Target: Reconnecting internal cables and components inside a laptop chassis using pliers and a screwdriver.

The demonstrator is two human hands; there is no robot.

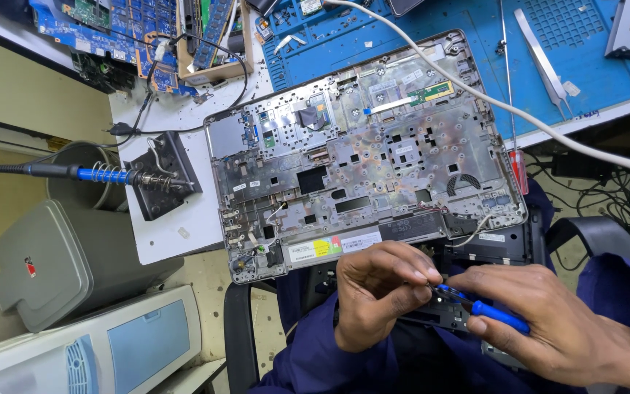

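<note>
While the left hand [377,292] is pinching its fingertips together, right hand [555,321] is gripping a blue-handled tool [494,314], open laptop chassis [359,146] lying just beyond.

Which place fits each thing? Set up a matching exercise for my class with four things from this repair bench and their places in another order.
1 soldering iron
2 tweezers
3 blue-handled tool
4 laptop chassis

A top right, on the blue mat
B in the right hand, tip at the left hand
C far left, in its coiled stand
D middle of the bench

Pairs: 1-C, 2-A, 3-B, 4-D
</note>
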